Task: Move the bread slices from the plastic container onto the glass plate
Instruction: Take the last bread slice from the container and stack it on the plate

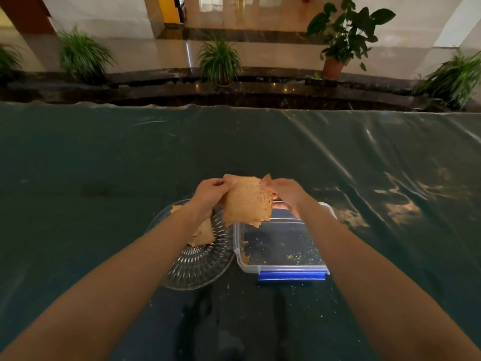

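Observation:
A brown bread slice (247,201) hangs in the air, held by its two upper corners. My left hand (208,196) pinches the left corner and my right hand (286,191) pinches the right one. The slice hovers over the gap between the glass plate (200,267) and the clear plastic container (281,246). On the plate lie other bread slices (203,233), partly hidden under my left forearm. The container has a blue clip at its near side and holds only crumbs.
A dark green plastic sheet (104,165) covers the table, with crumbs scattered around the container. Beyond the far table edge run a dark stone ledge and several potted plants (218,61).

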